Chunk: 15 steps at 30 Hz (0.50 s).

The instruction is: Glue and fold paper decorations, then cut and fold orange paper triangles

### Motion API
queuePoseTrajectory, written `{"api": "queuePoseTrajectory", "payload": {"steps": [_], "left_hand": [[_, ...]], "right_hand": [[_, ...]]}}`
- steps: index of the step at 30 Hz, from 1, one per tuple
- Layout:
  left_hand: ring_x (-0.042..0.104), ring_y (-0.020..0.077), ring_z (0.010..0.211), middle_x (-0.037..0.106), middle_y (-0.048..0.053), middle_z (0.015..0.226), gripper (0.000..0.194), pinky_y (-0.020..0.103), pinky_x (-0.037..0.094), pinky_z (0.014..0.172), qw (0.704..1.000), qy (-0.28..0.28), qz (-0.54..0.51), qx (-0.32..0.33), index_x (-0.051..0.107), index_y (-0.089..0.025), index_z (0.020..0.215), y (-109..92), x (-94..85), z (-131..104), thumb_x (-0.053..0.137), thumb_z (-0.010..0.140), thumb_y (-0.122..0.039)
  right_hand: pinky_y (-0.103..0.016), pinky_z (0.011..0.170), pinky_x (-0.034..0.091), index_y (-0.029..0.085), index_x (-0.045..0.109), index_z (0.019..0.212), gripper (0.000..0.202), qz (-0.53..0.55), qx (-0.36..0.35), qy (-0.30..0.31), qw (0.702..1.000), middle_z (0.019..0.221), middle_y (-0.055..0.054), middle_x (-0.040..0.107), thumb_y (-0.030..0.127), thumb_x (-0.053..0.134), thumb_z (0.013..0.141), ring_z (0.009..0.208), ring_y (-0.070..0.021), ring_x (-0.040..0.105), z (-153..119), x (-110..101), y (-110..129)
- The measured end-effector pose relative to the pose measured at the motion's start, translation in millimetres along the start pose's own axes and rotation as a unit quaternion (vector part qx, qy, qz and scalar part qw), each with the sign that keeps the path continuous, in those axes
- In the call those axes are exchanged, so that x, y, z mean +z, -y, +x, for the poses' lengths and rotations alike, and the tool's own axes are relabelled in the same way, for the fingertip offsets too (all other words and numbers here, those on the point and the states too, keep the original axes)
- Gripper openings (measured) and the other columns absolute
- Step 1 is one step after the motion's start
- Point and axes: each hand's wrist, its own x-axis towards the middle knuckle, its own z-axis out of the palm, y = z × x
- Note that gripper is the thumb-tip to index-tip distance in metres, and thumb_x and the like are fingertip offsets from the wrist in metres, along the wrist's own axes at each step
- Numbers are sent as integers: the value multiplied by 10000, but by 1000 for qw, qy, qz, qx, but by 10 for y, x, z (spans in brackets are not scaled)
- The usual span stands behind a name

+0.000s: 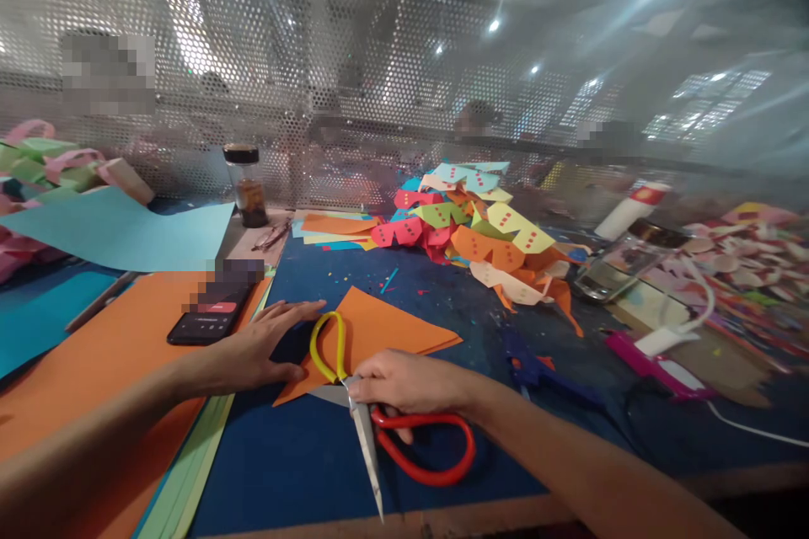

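Observation:
A pair of scissors (365,438) with one yellow and one red handle loop points its blades toward the table's front edge. My right hand (410,383) grips it near the pivot, with no fingers through the loops. Under the yellow loop lies a folded piece of orange paper (385,324) with pointed corners, and a bit of grey shows below it. My left hand (271,345) has its fingers stretched out beside the paper's left side; whether it touches the paper I cannot tell.
Left are a phone (208,316) on large orange sheets (114,362), a light blue sheet (139,227) and a lidded jar (245,185). Cut paper shapes (486,244) pile up behind. Right are a blue glue gun (537,370), a tilted glass jar (625,265) and a pink power strip (657,366) with cables.

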Motion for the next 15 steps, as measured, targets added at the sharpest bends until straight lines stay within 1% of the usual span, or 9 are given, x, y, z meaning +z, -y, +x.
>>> {"api": "queuePoseTrajectory", "payload": {"steps": [5,9,11,13,15], "left_hand": [[320,299,1483,413,59,1581,725,520,284,1219,1000,2,-3,3,353,-319,1506,13,22,6,671,859,-399],[318,297,1482,425,66,1562,690,525,272,1221,1000,5,-5,2,379,-312,1480,-13,17,-1,669,855,-361],[271,308,1507,403,64,1580,683,539,255,1224,1000,4,-8,2,380,-321,1478,-31,10,-5,666,858,-350],[216,308,1533,365,64,1613,716,554,204,1238,1000,6,-15,17,326,-327,1511,-44,2,-7,651,873,-336],[225,292,1535,358,75,1625,799,565,142,1250,999,17,-32,35,188,-327,1565,-45,-1,-5,627,897,-317]], "right_hand": [[-167,434,319,174,523,776,271,4,-4,9,1000,545,87,469,329,484,995,354,-30,420,5,-1,-26],[-168,440,313,168,531,774,274,7,-6,17,1000,553,80,471,330,479,990,364,-30,419,12,-7,-39],[-169,441,318,168,535,779,270,8,-6,16,1000,559,80,470,329,479,988,364,-30,416,12,-10,-43],[-169,443,326,170,532,786,265,7,-7,17,1000,565,82,470,332,479,989,363,-31,418,9,-13,-45],[-169,439,320,170,532,795,264,4,-9,17,1000,569,83,468,336,476,992,361,-30,423,4,-15,-44]]}}
